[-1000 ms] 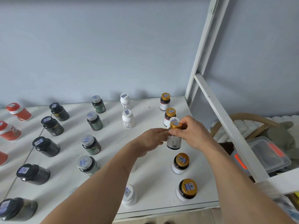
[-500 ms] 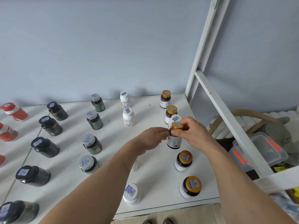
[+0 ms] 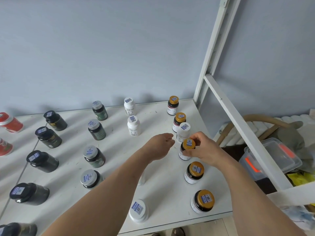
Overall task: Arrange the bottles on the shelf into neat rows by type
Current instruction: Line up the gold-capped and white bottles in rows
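Gripping a gold-capped bottle (image 3: 187, 149) in the rightmost row, the right hand (image 3: 203, 149) curls round its cap and label; the left hand (image 3: 159, 144) hangs loose beside it, holding nothing. Rows look mostly sorted, though a white bottle (image 3: 183, 132) sits among the gold caps, probably misplaced. The white shelf (image 3: 162, 184) meets a blue-grey wall (image 3: 102, 48).

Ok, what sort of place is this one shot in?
Probably a storeroom or spare room, not a shop: a white shelf against a bare wall holds barcode-stickered bottles, and a plastic bin and chair sit beside it.
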`<state>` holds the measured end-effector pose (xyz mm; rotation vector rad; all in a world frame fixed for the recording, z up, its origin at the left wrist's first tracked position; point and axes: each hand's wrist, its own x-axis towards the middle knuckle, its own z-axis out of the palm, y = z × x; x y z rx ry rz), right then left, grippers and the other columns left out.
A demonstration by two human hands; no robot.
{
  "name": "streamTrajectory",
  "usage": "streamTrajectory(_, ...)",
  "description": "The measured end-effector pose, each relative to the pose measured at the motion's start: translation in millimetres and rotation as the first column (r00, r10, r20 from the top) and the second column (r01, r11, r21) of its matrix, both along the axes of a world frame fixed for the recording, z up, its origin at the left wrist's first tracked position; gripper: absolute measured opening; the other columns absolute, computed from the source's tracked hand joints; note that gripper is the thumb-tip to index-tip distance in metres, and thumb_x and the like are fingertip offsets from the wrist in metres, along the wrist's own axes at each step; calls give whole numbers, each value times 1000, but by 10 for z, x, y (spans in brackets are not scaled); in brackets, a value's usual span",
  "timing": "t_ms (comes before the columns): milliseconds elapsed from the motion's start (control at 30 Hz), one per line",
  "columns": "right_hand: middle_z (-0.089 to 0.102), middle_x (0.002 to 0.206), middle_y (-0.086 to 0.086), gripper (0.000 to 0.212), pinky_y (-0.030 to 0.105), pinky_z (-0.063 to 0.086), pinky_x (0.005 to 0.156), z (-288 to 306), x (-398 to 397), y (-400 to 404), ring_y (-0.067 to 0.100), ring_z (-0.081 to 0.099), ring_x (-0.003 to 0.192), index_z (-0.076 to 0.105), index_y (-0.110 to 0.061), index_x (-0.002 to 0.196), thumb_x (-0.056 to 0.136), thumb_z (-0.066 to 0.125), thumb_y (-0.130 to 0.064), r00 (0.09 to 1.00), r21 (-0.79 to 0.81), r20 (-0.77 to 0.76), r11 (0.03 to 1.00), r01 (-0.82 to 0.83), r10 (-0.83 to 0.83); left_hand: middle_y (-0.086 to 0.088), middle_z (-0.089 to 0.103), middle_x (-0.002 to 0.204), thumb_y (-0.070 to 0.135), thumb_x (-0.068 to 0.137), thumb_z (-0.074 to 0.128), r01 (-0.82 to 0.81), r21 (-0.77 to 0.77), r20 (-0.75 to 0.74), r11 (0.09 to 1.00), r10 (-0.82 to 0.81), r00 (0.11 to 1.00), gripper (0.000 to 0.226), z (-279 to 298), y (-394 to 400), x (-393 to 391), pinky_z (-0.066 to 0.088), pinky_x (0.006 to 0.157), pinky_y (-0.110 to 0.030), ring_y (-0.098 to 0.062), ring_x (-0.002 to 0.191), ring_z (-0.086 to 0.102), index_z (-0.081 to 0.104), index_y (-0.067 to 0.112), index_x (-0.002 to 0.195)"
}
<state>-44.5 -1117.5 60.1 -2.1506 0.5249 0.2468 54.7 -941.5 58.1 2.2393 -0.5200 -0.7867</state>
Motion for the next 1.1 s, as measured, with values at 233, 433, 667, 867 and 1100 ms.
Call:
streamTrajectory(233,54,123,-15,50,28,40,89,93,326,-157,5,49,115,50,-34,125,81,69,-51,979,-20,186,996,85,-80,2,52,140,36,99,45,-48,5,-31,999,48,998,43,10,-97,143,39,101,-30,-19,123,49,45,27,140)
streamTrajectory(433,60,107,-23,37,25,44,81,22,541,-245,6,56,107,51,-40,118,85,68,-39,991,15,126,999,-45,43,5,52,139,36,98,46,-74,5,-74,997,74,995,42,-4,-210,235,41,94,-27,-16,119,51,45,30,140)
streamTrajectory(667,62,106,-18,41,20,44,73,-36,584,-290,6,57,101,54,-38,119,83,72,-38,990,-6,118,997,-74,75,5,52,140,35,100,44,-29,-15,-132,999,27,991,40,-63,-324,263,39,90,-25,-14,117,50,44,33,140)
streamTrajectory(867,65,107,-12,39,26,48,80,7,672,-292,9,61,100,58,-34,116,80,75,-39,991,-21,133,1000,-21,23,4,51,140,41,99,45,-64,-73,-157,995,51,986,40,-64,-368,364,39,88,-26,-14,114,49,47,34,138)
streamTrajectory(1100,64,92,-19,32,21,43,64,257,706,-228,-1,59,85,57,-37,96,74,75,-52,975,-95,215,993,76,-54,7,56,134,47,95,50,-91,-205,-237,975,41,971,42,-16,-248,437,43,96,-31,-16,118,52,52,36,135)
